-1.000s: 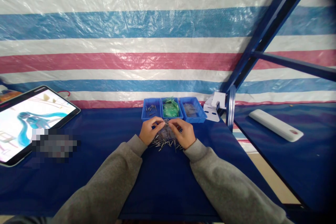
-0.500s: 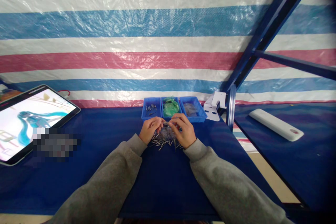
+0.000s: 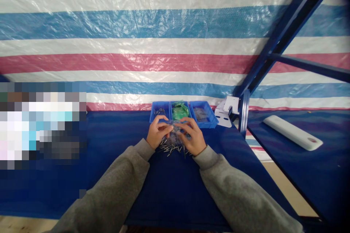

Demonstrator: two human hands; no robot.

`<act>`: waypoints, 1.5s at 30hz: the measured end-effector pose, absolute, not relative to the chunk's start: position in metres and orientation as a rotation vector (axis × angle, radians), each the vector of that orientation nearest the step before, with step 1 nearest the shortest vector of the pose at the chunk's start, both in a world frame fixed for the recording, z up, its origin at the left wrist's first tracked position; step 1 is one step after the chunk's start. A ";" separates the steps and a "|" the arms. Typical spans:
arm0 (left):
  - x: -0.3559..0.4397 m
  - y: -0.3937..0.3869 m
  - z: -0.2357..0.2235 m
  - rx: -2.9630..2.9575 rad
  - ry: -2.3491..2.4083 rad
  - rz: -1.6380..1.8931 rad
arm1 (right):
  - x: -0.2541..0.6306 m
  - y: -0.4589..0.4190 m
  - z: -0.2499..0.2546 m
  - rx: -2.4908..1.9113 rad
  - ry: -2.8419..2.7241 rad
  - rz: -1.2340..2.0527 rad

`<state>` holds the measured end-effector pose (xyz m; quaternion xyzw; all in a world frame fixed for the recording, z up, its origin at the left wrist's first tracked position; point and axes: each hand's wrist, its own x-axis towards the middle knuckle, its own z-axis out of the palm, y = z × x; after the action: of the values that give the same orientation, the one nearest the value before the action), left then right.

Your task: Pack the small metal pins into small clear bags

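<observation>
Nothing looks readable on the clear plastic bag (image 3: 172, 139) or the blue trays (image 3: 203, 121)

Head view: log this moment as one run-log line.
left hand: on clear bag | right hand: on clear bag | metal pins: loose below hands | blue trays: beyond hands

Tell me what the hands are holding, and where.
The left hand and right hand pinch a clear plastic bag by its upper edge, it seems.
</observation>
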<state>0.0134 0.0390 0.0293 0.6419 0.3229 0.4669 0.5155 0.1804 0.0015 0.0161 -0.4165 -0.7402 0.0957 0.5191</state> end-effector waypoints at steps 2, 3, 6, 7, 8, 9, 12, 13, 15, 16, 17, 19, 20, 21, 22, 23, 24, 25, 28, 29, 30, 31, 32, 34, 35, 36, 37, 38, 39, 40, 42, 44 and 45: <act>0.014 0.038 0.029 1.540 0.771 1.102 | 0.180 0.002 0.016 -1.019 -1.781 0.186; 0.014 0.037 0.029 1.549 0.769 1.091 | 0.179 0.003 0.016 -1.031 -1.774 0.167; 0.013 0.036 0.031 1.664 0.783 1.096 | 0.180 0.005 0.014 -1.045 -1.750 0.158; 0.012 0.036 0.032 1.735 0.795 1.114 | 0.180 0.006 0.014 -1.048 -1.744 0.166; 0.011 0.036 0.033 1.817 0.808 1.136 | 0.181 0.006 0.013 -1.052 -1.743 0.176; 0.011 0.036 0.033 1.896 0.822 1.154 | 0.181 0.007 0.012 -1.057 -1.747 0.185; 0.010 0.037 0.031 1.996 0.864 1.152 | 0.181 0.007 0.012 -1.069 -1.749 0.191; 0.010 0.037 0.029 1.959 0.878 1.147 | 0.181 0.006 0.013 -1.070 -1.733 0.193; 0.011 0.039 0.026 1.817 0.889 1.135 | 0.181 0.003 0.017 -1.071 -1.673 0.197; 0.012 0.039 0.025 1.734 0.883 1.134 | 0.181 0.002 0.019 -1.067 -1.650 0.198; 0.012 0.040 0.025 1.656 0.872 1.138 | 0.181 0.001 0.021 -1.056 -1.643 0.195; 0.013 0.041 0.027 1.537 0.841 1.155 | 0.182 0.000 0.022 -1.018 -1.683 0.172; 0.013 0.042 0.028 1.495 0.826 1.165 | 0.182 0.000 0.022 -0.997 -1.723 0.155; 0.013 0.042 0.030 1.466 0.811 1.171 | 0.182 0.000 0.022 -0.979 -1.762 0.137; 0.013 0.042 0.031 1.450 0.795 1.164 | 0.182 0.001 0.021 -0.969 -1.789 0.118; 0.013 0.042 0.031 1.446 0.781 1.145 | 0.181 0.002 0.020 -0.970 -1.802 0.101; 0.013 0.042 0.031 1.451 0.770 1.123 | 0.181 0.003 0.019 -0.979 -1.801 0.086; 0.013 0.042 0.031 1.464 0.760 1.105 | 0.181 0.004 0.018 -0.993 -1.784 0.073; 0.013 0.041 0.029 1.559 0.749 1.097 | 0.181 0.005 0.017 -1.043 -1.704 0.083; 0.013 0.041 0.029 1.608 0.757 1.112 | 0.181 0.005 0.017 -1.051 -1.690 0.118; 0.013 0.041 0.028 1.657 0.771 1.130 | 0.180 0.005 0.017 -1.058 -1.680 0.165; 0.012 0.040 0.028 1.696 0.791 1.144 | 0.180 0.005 0.017 -1.065 -1.670 0.219; 0.012 0.040 0.028 1.719 0.814 1.155 | 0.180 0.004 0.017 -1.072 -1.658 0.274; 0.012 0.041 0.028 1.706 0.849 1.158 | 0.180 0.004 0.017 -1.091 -1.626 0.362; 0.012 0.041 0.028 1.678 0.855 1.154 | 0.181 0.003 0.017 -1.094 -1.611 0.386; 0.012 0.042 0.028 1.645 0.854 1.153 | 0.181 0.003 0.017 -1.089 -1.610 0.396; 0.011 0.043 0.028 1.611 0.846 1.155 | 0.182 0.002 0.018 -1.075 -1.622 0.389; 0.011 0.043 0.029 1.576 0.834 1.161 | 0.182 0.002 0.018 -1.056 -1.643 0.365; 0.011 0.043 0.029 1.544 0.825 1.167 | 0.182 0.002 0.018 -1.035 -1.671 0.330; 0.012 0.044 0.030 1.517 0.820 1.172 | 0.183 0.001 0.019 -1.016 -1.704 0.291; 0.012 0.043 0.030 1.489 0.813 1.160 | 0.182 0.001 0.019 -1.000 -1.754 0.225; 0.013 0.043 0.029 1.498 0.800 1.124 | 0.181 0.002 0.018 -1.005 -1.763 0.185; 0.013 0.043 0.028 1.510 0.792 1.108 | 0.181 0.002 0.018 -1.011 -1.757 0.177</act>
<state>0.0134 0.0428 0.0282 0.6313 0.3312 0.4635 0.5262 0.1811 0.0025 0.0178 -0.4228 -0.7346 0.0742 0.5255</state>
